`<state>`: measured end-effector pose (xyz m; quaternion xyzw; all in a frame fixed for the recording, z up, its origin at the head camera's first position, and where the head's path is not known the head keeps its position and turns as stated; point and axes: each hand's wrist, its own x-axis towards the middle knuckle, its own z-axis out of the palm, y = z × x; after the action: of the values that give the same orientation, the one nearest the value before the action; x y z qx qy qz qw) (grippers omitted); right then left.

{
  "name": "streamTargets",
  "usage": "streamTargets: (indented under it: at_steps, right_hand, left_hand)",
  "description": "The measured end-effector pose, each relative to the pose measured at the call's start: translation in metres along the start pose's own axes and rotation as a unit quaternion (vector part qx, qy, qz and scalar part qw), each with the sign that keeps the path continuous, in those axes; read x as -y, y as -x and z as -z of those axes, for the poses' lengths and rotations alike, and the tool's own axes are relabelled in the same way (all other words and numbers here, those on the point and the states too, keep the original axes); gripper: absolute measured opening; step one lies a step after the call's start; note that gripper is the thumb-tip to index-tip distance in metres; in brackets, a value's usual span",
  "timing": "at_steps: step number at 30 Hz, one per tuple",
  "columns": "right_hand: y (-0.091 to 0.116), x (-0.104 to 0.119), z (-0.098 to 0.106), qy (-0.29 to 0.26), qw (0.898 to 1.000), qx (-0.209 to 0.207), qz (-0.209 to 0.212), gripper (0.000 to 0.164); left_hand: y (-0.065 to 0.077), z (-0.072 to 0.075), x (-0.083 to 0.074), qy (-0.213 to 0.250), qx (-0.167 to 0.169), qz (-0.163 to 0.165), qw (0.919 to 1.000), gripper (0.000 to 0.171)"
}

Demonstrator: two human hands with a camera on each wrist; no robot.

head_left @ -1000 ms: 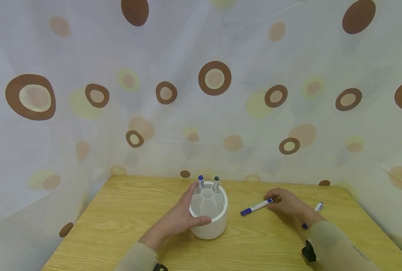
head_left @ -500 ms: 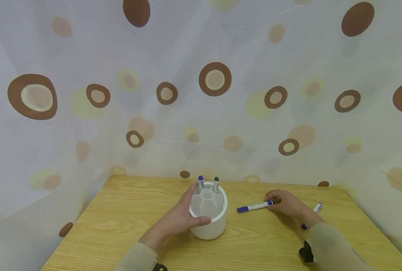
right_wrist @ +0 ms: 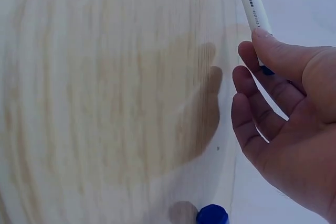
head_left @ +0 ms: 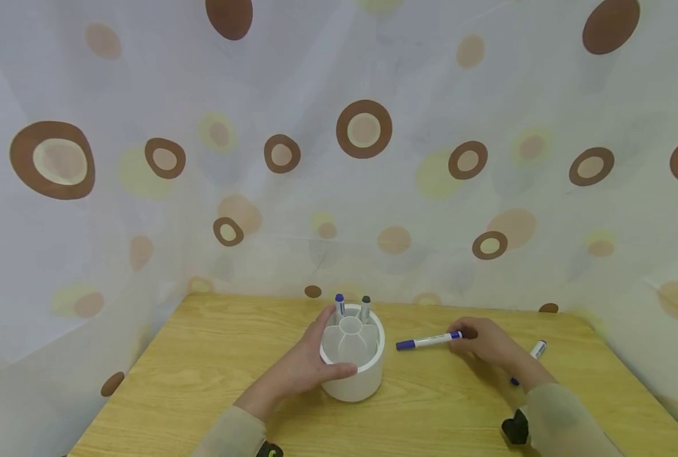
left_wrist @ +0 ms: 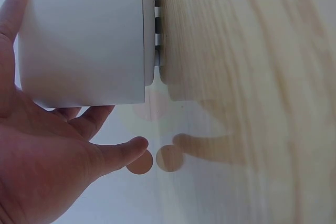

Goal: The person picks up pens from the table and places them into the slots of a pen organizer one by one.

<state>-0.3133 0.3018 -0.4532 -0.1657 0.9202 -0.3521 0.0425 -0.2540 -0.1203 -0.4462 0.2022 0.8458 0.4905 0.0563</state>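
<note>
Head view: L hand (head_left: 301,368) grips white holder (head_left: 355,384); R hand (head_left: 484,343) pinches blue-capped marker (head_left: 430,341) by one end, cap toward L hand; prob. best w/ firm pinch & L hand bracing, as an end-hold may let it swing; qty: 1 holder, 4 markers, i.e. that one, blue-topped marker (head_left: 340,306) & dark-topped marker (head_left: 365,309) in holder, loose marker (head_left: 538,349) on worktop (head_left: 202,355) just R of R hand.

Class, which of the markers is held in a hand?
The blue-capped marker pinched by the right hand; two others stand in the white holder, and one lies on the table.
</note>
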Motion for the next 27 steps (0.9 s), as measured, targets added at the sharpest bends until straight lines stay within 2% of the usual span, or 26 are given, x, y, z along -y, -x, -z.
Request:
streamTargets:
  at_steps: [10, 16, 23, 27]
  right_hand:
    - [0.005, 0.007, -0.001, -0.006, 0.999, -0.047, 0.007, 0.024]
    - [0.010, 0.019, -0.001, -0.016, 0.998, -0.061, -0.005, 0.029]
    - [0.015, 0.034, -0.001, -0.055, 0.995, -0.072, -0.036, 0.038]
    - [0.016, 0.042, 0.000, -0.061, 0.994, -0.085, -0.035, 0.044]
  left_hand:
    - [-0.001, 0.002, 0.000, 0.000, 0.004, 0.005, 1.0000, 0.122]
    - [-0.001, 0.001, 0.000, 0.003, 0.003, 0.000, 1.0000, 0.123]
    - [-0.001, 0.001, 0.000, 0.005, 0.001, 0.000, 1.0000, 0.123]
    - [-0.001, 0.001, 0.000, 0.009, 0.002, 0.002, 1.0000, 0.123]
